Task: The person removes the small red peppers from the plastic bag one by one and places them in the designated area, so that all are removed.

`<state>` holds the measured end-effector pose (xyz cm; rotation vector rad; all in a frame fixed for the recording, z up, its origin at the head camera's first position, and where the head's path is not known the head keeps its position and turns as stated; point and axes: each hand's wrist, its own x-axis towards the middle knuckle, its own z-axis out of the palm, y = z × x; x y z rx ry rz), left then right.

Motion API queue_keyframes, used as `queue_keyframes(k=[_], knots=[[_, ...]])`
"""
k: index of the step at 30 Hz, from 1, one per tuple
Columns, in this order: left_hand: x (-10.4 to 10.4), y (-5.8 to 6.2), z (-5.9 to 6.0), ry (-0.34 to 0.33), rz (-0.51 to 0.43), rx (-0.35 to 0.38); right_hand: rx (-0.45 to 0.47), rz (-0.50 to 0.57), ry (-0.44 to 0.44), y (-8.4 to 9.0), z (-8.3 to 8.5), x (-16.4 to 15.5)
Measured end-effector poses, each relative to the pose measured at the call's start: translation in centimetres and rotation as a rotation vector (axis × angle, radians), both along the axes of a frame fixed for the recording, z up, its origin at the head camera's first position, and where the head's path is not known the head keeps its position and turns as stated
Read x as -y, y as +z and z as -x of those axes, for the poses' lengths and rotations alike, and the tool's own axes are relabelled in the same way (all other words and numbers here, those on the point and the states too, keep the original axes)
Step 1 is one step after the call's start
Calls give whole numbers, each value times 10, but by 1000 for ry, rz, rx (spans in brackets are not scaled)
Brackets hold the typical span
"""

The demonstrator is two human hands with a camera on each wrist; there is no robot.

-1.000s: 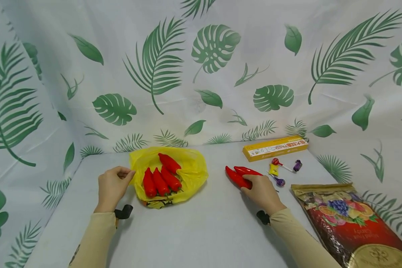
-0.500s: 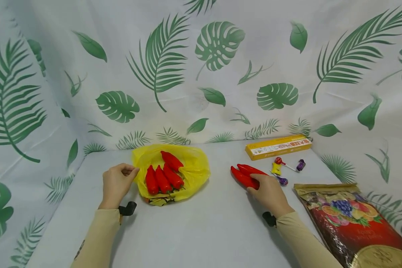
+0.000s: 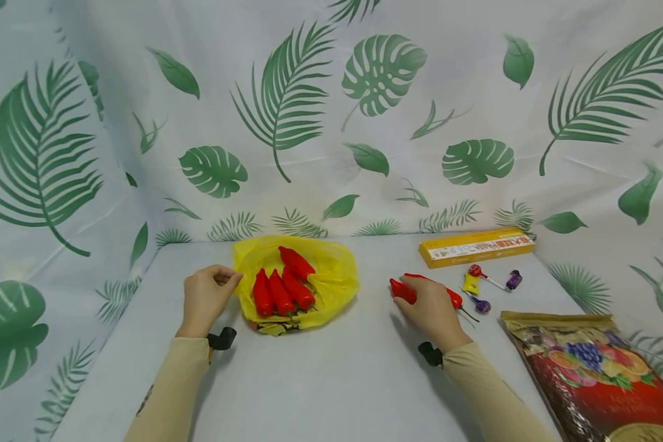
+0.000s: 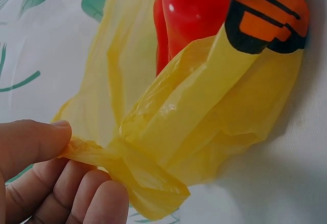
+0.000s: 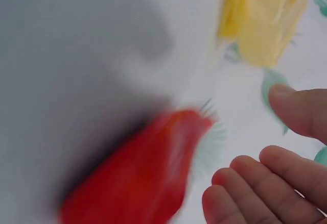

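Left hand [image 3: 205,298] pinches the yellow plastic bag [image 3: 331,276] rim at 9 o'clock; right hand [image 3: 431,308] rests over two red peppers [image 3: 402,290], grip unclear.

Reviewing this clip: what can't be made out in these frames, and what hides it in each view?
- Right hand, head view: its back covers the two loose red peppers, so the grip is unclear.
- Right wrist view: motion blur smears a red pepper; contact unreadable.
- Red-and-gold printed snack bag: cut off by the frame edge.
- Left hand, left wrist view: only fingertips on the yellow plastic bag show.
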<state>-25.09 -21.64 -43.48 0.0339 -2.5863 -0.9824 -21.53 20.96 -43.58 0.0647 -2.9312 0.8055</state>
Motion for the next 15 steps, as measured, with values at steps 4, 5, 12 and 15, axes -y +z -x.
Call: queue_keyframes(k=[4, 5, 12, 15], knots=[[1, 0, 0, -2, -5, -2, -40, 74, 66, 4, 10, 23], [1, 0, 0, -3, -5, -1, -46, 93, 80, 5, 13, 29], [2, 0, 0, 10, -9, 1, -58, 165, 234, 2, 48, 82], [2, 0, 1, -3, -13, -4, -72, 187, 302, 1, 65, 104]])
